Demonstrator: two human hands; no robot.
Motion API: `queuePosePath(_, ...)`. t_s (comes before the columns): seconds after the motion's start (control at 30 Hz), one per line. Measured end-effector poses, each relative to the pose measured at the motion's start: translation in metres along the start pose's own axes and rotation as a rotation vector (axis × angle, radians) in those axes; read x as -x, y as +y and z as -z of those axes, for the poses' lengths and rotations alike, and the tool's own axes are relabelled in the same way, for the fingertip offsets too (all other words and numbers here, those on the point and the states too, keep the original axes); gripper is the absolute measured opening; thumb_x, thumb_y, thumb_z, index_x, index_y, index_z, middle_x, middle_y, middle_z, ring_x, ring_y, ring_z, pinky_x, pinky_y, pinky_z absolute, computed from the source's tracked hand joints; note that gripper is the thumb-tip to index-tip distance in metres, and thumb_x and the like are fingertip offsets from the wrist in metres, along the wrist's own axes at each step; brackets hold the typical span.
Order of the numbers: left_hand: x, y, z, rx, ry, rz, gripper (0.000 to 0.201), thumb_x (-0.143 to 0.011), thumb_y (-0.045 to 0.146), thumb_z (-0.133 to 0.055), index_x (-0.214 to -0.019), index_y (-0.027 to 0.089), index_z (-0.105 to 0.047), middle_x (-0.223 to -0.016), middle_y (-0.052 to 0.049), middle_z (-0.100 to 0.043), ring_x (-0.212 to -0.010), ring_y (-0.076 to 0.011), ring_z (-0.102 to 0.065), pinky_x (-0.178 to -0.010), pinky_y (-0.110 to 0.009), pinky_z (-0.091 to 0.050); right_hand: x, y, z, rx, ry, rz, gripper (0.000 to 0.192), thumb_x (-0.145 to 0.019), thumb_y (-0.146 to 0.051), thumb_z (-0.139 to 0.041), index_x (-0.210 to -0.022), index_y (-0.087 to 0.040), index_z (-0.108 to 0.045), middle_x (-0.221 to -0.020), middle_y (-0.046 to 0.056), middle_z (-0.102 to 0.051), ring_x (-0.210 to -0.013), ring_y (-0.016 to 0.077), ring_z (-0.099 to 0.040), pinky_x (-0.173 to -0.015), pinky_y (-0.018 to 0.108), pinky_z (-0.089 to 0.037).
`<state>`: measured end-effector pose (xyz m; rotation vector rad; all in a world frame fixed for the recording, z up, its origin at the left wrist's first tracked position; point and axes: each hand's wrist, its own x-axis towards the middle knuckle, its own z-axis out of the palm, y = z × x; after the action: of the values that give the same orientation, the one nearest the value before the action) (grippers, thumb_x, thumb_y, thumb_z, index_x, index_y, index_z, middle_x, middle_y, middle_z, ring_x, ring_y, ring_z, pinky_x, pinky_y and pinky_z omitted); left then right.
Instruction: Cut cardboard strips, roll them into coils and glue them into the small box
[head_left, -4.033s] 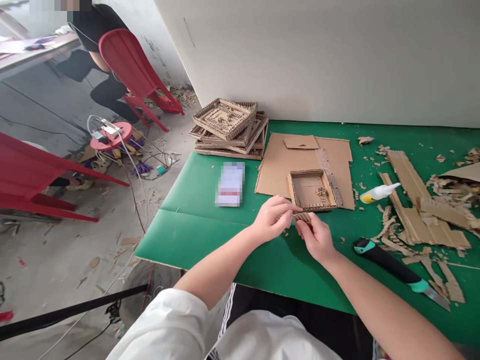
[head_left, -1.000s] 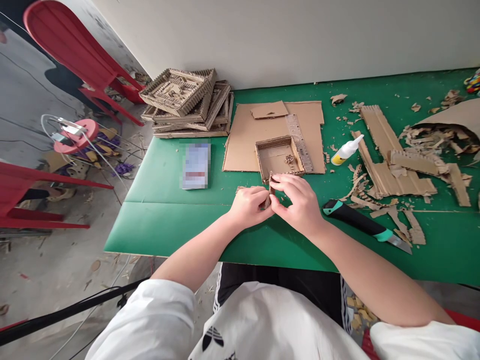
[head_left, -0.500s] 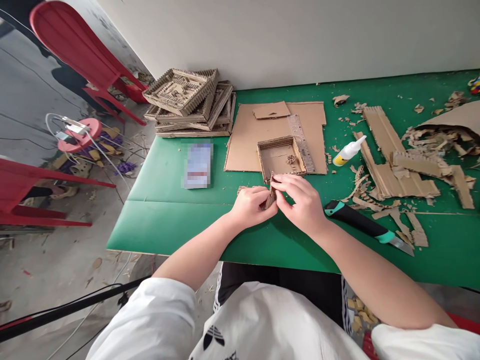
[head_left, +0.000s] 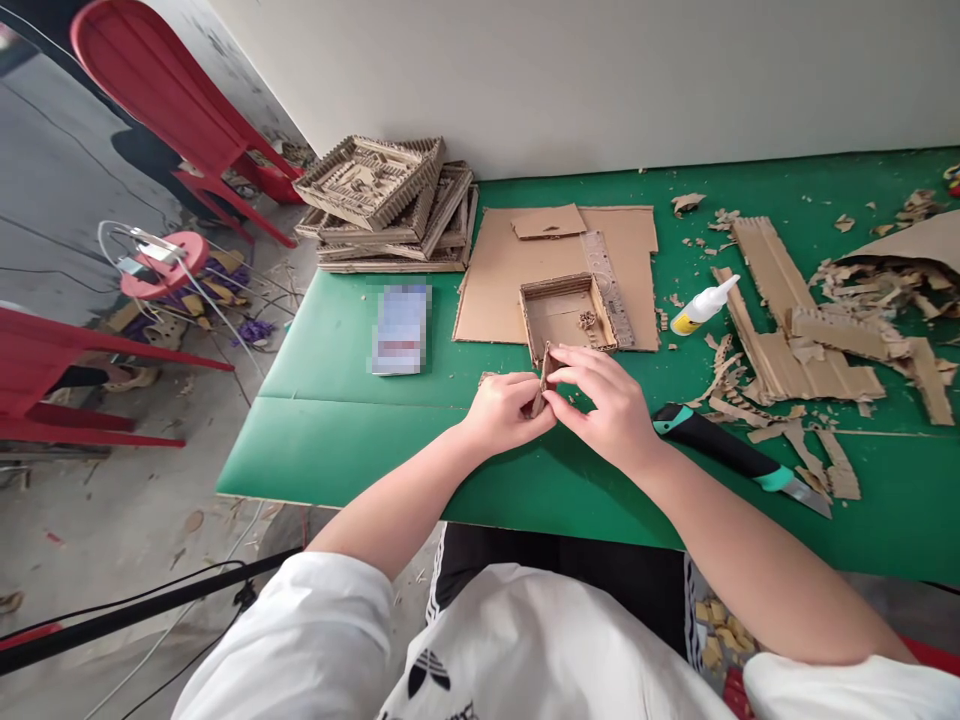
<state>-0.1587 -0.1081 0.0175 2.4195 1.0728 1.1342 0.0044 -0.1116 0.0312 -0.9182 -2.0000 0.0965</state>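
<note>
**Both hands pinch one cardboard strip**

Pinching a small brown corrugated cardboard strip [head_left: 541, 381], the left hand [head_left: 504, 411] and the right hand [head_left: 609, 402] meet just in front of the shallow square cardboard tray [head_left: 568, 314], above the green table mat [head_left: 352, 440]. The fingers of both hands are closed on the strip, which stands nearly upright between them, its top end close to the tray's near wall.

The tray lies on a flat brown cardboard sheet [head_left: 495, 290], with a clear plastic ruler [head_left: 609, 290] just to its right. Right of the tray lies a small white glue bottle with a yellow base [head_left: 703, 306]. Near the right hand's wrist, a black and teal utility knife [head_left: 739, 459] rests on the mat. Left of the tray and behind it, a stack of finished cardboard trays [head_left: 390, 205] stands at the mat's corner. Cardboard offcuts [head_left: 806, 345] are scattered well to the tray's right.
</note>
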Motion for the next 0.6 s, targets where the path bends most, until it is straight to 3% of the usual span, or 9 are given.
queuePosePath(0.6, -0.0014, 0.0003, 0.0003, -0.04, -0.044, -0.018, 0.035, -0.078, 0.017, -0.05, -0.055, 0.02, -0.024, -0.049, 0.006, -0.031, -0.043, -0.0066, -0.027, -0.044, -0.02, -0.024, 0.0036, -0.0022, -0.0046, 0.132, 0.077, 0.043, 0.007, -0.076, -0.013, -0.061, -0.076, -0.019, -0.058, -0.1, 0.012, -0.072, -0.097, 0.0228, -0.068, -0.086, 0.038, -0.057)
